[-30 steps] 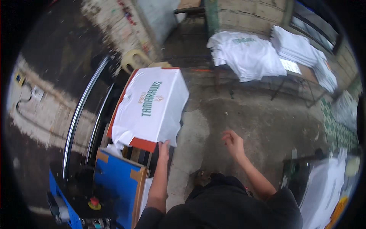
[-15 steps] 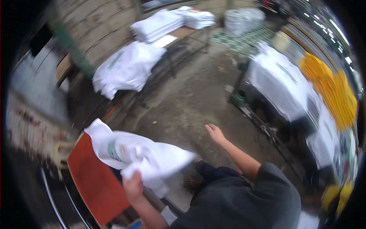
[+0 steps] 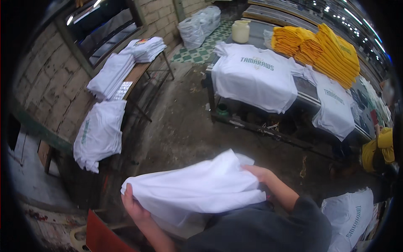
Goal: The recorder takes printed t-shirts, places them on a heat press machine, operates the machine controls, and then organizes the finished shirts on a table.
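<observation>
A white T-shirt (image 3: 193, 185) hangs stretched between my two hands, in front of my body. My left hand (image 3: 133, 205) grips its left end, thumb on top of the cloth. At the other end my right hand (image 3: 259, 173) pinches the fabric, with the fingers partly hidden in the folds. No print shows on the side of the shirt that faces up. A loose flap of it droops below, toward my lap.
Ahead right, a long table (image 3: 252, 124) bears printed white T-shirts (image 3: 256, 75), a stack of yellow shirts (image 3: 331, 54) and a cream jar (image 3: 240, 32). Leftward, a bench (image 3: 138, 72) holds folded white shirts (image 3: 111, 73). A red board (image 3: 103, 235) stands lower left. Someone in yellow (image 3: 380, 147) works far right.
My right hand, empty before, has taken hold of the shirt. The shirt has moved right, away from the red board, and is spread between both hands. My view has turned rightward.
</observation>
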A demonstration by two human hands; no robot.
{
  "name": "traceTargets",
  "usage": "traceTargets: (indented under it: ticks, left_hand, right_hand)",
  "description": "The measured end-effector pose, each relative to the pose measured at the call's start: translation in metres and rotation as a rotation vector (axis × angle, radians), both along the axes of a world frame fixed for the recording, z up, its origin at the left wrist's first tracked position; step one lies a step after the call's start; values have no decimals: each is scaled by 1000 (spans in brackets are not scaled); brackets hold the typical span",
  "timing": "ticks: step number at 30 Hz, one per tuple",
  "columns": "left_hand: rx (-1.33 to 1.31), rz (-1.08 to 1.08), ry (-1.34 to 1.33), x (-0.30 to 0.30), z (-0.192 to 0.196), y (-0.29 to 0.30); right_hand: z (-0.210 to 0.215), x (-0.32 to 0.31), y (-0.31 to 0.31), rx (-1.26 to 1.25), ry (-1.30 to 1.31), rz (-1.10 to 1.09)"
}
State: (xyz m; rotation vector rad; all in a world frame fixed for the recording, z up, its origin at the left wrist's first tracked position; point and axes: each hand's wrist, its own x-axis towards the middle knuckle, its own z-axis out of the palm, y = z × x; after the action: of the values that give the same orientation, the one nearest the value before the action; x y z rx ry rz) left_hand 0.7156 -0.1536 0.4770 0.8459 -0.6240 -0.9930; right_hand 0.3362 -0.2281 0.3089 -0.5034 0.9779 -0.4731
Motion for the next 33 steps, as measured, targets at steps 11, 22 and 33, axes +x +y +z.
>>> traceTargets:
  ticks: [11, 22, 33]
  left_hand:
    - [-225, -351, 85, -81, 45, -196]
    - [-172, -529, -33, -133, 78, -376]
    - [-291, -682, -347, -302, 124, -701]
  right_hand:
    - [144, -233, -81, -810, -86, -551]
    - [233, -304, -116, -1194, 138, -1046]
    - [298, -421, -371, -1101, 335, -1099]
